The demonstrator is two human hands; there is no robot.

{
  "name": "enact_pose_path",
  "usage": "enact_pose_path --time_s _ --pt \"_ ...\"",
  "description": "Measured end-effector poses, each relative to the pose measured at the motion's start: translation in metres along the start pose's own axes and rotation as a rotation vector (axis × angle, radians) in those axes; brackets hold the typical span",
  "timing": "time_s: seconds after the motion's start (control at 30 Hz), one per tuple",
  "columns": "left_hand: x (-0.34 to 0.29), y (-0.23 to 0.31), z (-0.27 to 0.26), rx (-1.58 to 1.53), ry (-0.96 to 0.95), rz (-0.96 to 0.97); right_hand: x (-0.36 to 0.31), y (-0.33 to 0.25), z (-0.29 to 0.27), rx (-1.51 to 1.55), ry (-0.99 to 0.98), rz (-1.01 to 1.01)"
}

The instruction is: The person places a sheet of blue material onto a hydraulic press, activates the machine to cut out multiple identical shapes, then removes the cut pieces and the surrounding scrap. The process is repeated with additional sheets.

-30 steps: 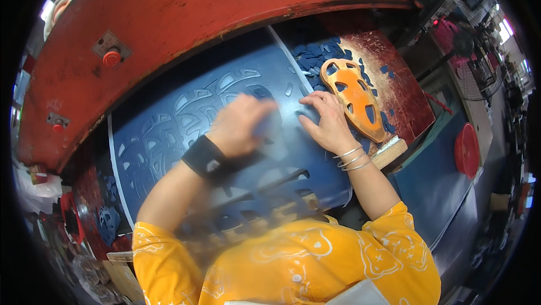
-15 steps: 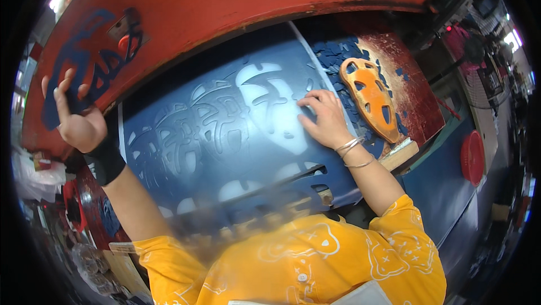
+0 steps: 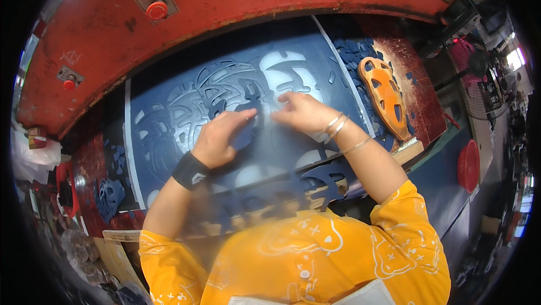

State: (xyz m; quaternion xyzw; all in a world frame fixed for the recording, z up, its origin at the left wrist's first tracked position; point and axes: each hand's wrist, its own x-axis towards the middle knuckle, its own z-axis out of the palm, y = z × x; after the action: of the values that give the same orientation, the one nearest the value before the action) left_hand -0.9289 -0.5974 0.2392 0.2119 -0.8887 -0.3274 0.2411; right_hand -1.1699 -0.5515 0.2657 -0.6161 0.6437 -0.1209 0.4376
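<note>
A dark blue sheet (image 3: 152, 113) with pressed curved outlines lies under the red machine beam. Over its middle, my left hand (image 3: 220, 138), with a black wristband, closes its fingers and thumb on a dark blue cut-out piece (image 3: 244, 135) that seems partly raised from the sheet. Close by on the right, my right hand (image 3: 307, 113), with bangles at the wrist, has bent fingers pressed together; what is in them, if anything, is hidden. Beyond this hand a pale hole (image 3: 290, 71) shows in the sheet. An orange sole-shaped die (image 3: 383, 96) lies to the right.
The red beam (image 3: 225, 0) carries a red push button (image 3: 156, 9). Dark blue scraps (image 3: 355, 51) lie around the die. Cut-out pieces (image 3: 109, 192) rest at the left. A wooden block (image 3: 408, 151) sits below the die; a red round basket (image 3: 468, 166) stands at the right.
My left hand has come from the far left, where a blurred blue cut-out was beside it, to the sheet's middle. My right hand has shifted slightly left and bent its fingers.
</note>
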Motion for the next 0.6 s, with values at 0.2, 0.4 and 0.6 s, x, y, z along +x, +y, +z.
enact_pose_path --time_s 0.2,0.4,0.6 --pt "-0.011 -0.003 0.008 0.1 -0.006 0.171 0.015 0.014 0.01 0.481 -0.297 0.016" --pt "-0.007 -0.003 0.015 0.077 0.111 0.157 0.012 0.024 0.022 1.076 -0.491 -0.157" --pt "0.024 -0.012 -0.003 -0.8 0.482 -0.413 -0.011 0.007 -0.002 -0.079 0.254 -0.17"
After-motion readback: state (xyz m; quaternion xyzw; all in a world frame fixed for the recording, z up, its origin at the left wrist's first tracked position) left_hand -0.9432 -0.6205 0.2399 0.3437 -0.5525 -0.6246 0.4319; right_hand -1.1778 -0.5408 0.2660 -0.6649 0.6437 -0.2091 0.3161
